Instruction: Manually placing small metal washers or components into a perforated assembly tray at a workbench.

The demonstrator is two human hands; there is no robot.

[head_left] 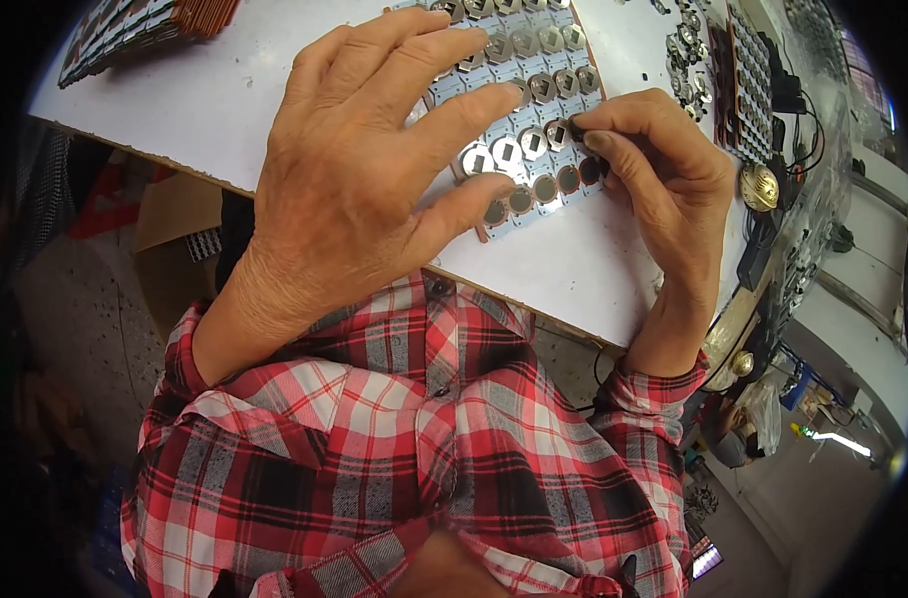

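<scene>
A light-blue panel (536, 219) lies on the white table, carrying rows of round silver metal pieces (507, 151) with diamond-shaped openings. Along its near edge runs a row of dark round discs (545, 188). My left hand (344, 179) spreads flat over the panel's left side, fingers apart, its fingertips resting on or just above the metal pieces and hiding part of the rows. At the panel's right edge, my right hand (673, 179) pinches a small dark piece (577, 128) between thumb and forefinger, close to the end of a silver row. Its other fingers are curled, partly hidden.
A stack of similar panels (150, 35) stands at the far left of the table. Loose small metal parts (688, 60) are scattered at the far right, beside another upright stack (748, 85). A gold-coloured round object (759, 186) and black cables sit by the right edge.
</scene>
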